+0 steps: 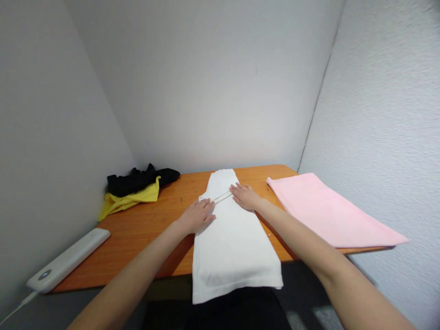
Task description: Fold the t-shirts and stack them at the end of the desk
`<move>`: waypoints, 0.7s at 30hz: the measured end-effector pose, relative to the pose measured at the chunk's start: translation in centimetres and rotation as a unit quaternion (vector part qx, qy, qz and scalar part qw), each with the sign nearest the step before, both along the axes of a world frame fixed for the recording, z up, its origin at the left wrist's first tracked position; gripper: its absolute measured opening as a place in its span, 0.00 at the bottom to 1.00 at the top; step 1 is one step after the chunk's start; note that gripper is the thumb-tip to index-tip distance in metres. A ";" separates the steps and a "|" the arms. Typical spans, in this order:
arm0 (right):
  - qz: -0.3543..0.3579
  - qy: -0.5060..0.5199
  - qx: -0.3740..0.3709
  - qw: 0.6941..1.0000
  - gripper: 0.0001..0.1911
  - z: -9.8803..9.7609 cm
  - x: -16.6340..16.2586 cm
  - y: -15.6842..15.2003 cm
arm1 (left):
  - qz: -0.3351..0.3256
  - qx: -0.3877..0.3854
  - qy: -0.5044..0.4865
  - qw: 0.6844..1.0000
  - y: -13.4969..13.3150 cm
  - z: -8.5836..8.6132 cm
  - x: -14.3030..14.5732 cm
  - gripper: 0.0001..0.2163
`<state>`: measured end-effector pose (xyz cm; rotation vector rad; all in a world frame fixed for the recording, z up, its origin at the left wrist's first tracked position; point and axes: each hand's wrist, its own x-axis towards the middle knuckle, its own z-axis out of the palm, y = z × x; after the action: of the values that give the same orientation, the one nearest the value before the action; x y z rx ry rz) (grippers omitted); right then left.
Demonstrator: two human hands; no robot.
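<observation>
A white garment (233,247) lies lengthwise on the wooden table, folded into a long strip. Its near end hangs over the front edge. Two thin dark lines run slantwise across it between my hands; I cannot tell whether they are a print or creases. On the garment's left side rests my left hand (199,215), flat with its fingers stretched out. My right hand (244,196) presses on the right side a little farther back, fingers extended and palm down. Neither hand grips the cloth.
To the right lies a folded pink cloth (330,211), its near corner past the table edge. Black cloth (137,179) and yellow cloth (134,198) are heaped at the back left. A white device (70,259) with a cable sits at the left edge of the table (147,229). Walls enclose three sides.
</observation>
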<state>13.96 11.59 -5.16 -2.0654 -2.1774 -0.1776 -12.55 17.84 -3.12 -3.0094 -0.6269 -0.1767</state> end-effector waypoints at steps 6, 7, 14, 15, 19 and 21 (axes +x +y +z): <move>0.136 0.019 0.003 0.990 0.25 1.4 -0.2 -9.5 | -0.120 -0.053 0.010 0.991 -3.5 2.0 -7.8 0.27; 0.150 0.033 -0.012 0.988 0.26 1.6 -0.4 -11.6 | -0.143 -0.059 0.017 0.988 -4.5 2.2 -9.0 0.31; 0.209 0.044 -0.073 0.974 0.49 1.6 -1.9 -21.6 | -0.182 0.096 0.023 0.978 -8.8 -1.1 -11.1 0.31; 0.206 0.023 -0.063 0.976 0.50 1.2 -2.1 -21.9 | -0.173 0.134 0.004 0.976 -8.9 -1.9 -10.8 0.28; 0.172 -0.065 0.028 0.983 0.39 -1.5 -2.5 -21.3 | -0.169 0.218 -0.059 0.959 -9.3 -3.3 -9.7 0.20; 0.173 -0.091 0.072 0.978 0.34 -2.5 -2.5 -20.8 | -0.183 0.223 -0.088 0.954 -9.5 -3.0 -9.5 0.18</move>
<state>11.44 -9.22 -7.64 -1.6214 -2.5045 -0.4848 -22.09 8.32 -6.08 -2.6472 -0.0149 -0.5301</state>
